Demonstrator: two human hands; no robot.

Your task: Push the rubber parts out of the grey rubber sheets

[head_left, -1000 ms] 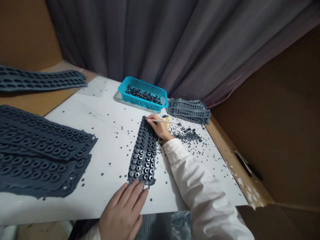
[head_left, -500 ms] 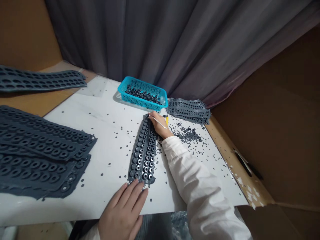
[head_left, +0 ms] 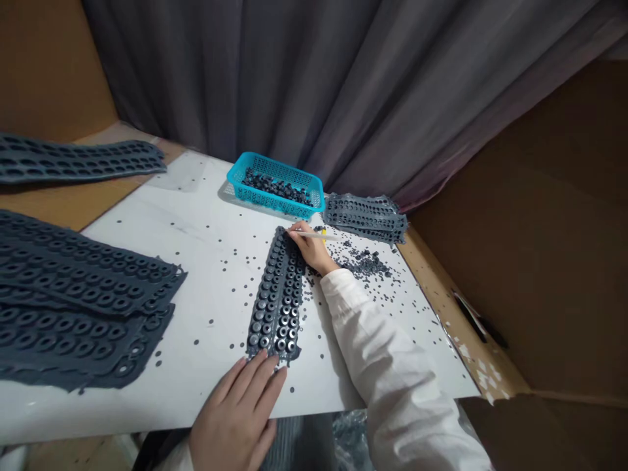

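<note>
A dark grey rubber sheet [head_left: 275, 294] with rows of round, ring-like bumps lies lengthwise before me on the white tabletop [head_left: 196, 196]. At its far end my right hand [head_left: 311, 247] is closed around a thin white stick [head_left: 321, 235]. The stick's tip is at the sheet's far edge, partly hidden by my fingers. My left hand [head_left: 240, 409] rests with fingers stretched out, fingertips touching the sheet's near edge. Small dark discs [head_left: 370, 263] are heaped and scattered to the right of my right hand. A yellow piece [head_left: 324, 235] shows behind the stick.
A blue plastic basket [head_left: 235, 176] with small dark parts stands at the back. Sheets full of holes [head_left: 366, 212] lie right of it. Several bumpy sheets [head_left: 88, 294] are stacked at left, another holed strip [head_left: 78, 160] behind them. A pen-like tool [head_left: 470, 314] lies at the right edge.
The white stick in my right hand has swung from a slope to nearly level. More of the sheet's far left corner now shows. My left hand stays at the near edge; the view has shifted slightly.
</note>
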